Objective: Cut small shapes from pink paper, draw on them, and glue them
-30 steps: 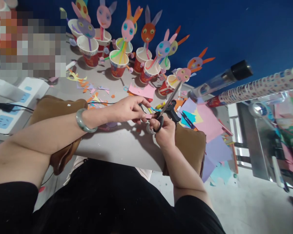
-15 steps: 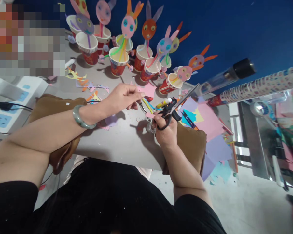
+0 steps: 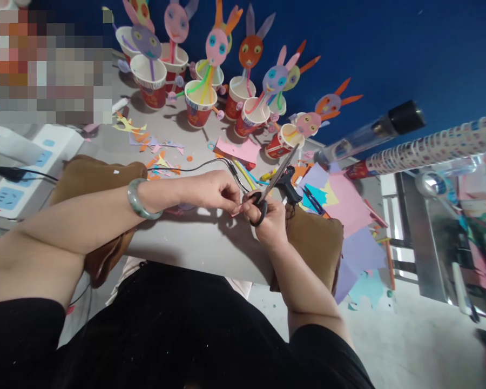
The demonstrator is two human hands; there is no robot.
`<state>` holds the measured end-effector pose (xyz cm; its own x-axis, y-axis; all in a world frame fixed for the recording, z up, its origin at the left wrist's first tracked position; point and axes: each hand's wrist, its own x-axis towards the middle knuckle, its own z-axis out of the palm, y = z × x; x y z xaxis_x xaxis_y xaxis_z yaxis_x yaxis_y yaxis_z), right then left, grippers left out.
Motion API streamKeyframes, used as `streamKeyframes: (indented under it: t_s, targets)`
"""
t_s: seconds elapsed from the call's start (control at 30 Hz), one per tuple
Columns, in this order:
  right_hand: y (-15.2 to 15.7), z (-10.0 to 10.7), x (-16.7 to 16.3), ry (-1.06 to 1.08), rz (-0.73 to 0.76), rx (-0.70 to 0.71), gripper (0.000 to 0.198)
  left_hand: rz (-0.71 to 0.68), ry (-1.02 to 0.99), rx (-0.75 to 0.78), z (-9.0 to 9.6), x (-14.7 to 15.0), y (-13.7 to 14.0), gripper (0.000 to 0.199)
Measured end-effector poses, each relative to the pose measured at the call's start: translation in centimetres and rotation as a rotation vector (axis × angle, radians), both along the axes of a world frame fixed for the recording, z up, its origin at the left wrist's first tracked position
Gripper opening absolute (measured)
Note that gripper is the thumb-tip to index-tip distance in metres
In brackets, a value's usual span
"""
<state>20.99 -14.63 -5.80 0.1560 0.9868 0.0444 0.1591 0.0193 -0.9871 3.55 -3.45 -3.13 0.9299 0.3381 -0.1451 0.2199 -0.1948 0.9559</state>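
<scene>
Your right hand (image 3: 270, 220) wraps its fingers round scissors (image 3: 273, 183); your left hand (image 3: 218, 190) pinches closed beside it, contents unclear. Glue gun (image 3: 291, 188), paper scraps (image 3: 156, 147) and red cups (image 3: 198, 114) crowd the bench (image 3: 198, 243).

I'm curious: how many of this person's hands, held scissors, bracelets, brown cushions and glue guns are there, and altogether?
Hands: 2 (left hand, right hand)
Scissors: 1
Bracelet: 1
Brown cushions: 2
Glue gun: 1
Total: 7

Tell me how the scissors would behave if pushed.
The scissors would probably stay stiff, given their straight, metallic-looking blades. That metal likely makes them heavy for their size, while the looped black handles should discourage rolling.
</scene>
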Motion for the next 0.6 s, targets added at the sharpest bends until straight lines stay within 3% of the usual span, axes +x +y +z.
streamKeyframes:
  t_s: [0.1, 0.23, 0.37, 0.6]
  targets:
    - [0.0, -0.6, 0.2, 0.036, -0.048, -0.009, 0.036, 0.010, -0.015, -0.067, 0.0, 0.0, -0.1, 0.009]
    - [0.1, -1.7, 0.8, 0.081, -0.127, -0.002, 0.037, 0.192, -0.097, -0.163, 0.2, 0.3, -0.1, 0.008]
    - [0.1, -1.9, 0.8, 0.077, -0.082, 0.001, 0.036, 0.295, -0.118, -0.300, 0.6, 0.5, -0.1, 0.010]
    - [0.2, -1.0, -0.2, 0.060, -0.051, 0.040, 0.025, 0.300, -0.102, -0.322, 0.5, 0.7, -0.7, 0.012]
